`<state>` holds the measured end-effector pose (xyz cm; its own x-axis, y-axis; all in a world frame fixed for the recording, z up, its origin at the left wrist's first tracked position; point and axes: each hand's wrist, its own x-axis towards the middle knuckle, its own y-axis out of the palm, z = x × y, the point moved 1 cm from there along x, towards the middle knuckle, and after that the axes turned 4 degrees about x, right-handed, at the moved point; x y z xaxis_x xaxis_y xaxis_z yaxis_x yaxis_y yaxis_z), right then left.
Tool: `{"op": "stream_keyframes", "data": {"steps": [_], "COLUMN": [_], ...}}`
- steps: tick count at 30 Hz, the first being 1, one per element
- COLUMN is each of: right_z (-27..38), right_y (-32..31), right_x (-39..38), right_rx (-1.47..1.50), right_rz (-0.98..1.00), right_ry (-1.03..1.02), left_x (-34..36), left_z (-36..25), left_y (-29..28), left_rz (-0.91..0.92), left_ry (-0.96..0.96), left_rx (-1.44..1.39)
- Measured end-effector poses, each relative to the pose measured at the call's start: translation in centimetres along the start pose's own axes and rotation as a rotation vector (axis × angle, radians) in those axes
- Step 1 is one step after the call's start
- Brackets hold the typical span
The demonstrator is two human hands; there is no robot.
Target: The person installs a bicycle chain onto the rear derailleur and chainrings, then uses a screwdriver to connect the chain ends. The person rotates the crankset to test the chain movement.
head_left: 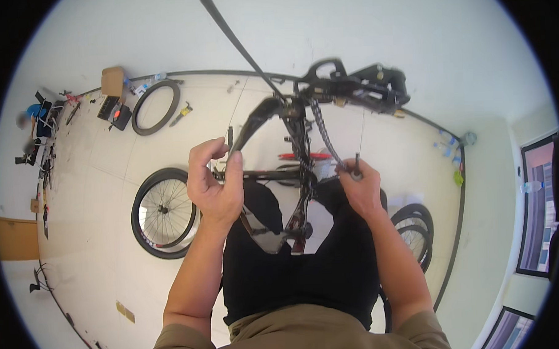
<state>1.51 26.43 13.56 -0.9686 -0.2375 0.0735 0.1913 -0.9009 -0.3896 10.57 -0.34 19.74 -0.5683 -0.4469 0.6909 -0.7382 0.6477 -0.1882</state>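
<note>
- Bicycle frame [296,132]: glossy black, at the picture's centre.
- Chain [322,131]: dark, linked, slanting down from upper centre.
- Right hand [363,187], right of centre: fingers closed on the chain's lower end.
- Left hand [215,188], left of centre: half curled beside black tubing; cannot tell whether it grips.

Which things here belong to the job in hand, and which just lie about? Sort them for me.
Likely the job:
frame, beside the left hand
chain, held in the right hand

Apparently lying about:
tyre
box
bottles
wheels, though their role is unclear
</note>
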Motion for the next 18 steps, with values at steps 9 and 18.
{"op": "stream_keyframes", "data": {"steps": [9, 18], "right_z": [10.9, 22.9], "right_y": [-3.2, -8.3], "right_x": [-0.2, -1.7], "right_rx": [-0.053, -0.163], "right_rz": [0.154, 0.036], "right_ry": [-0.106, -0.629], "left_x": [7.3, 7.7], "left_z": [-4.4, -4.6], "left_y": [3.8, 5.5], "left_rz": [0.274, 0.488], "left_ry": [0.085, -0.205], "left_rx": [-0.165, -0.342]}}
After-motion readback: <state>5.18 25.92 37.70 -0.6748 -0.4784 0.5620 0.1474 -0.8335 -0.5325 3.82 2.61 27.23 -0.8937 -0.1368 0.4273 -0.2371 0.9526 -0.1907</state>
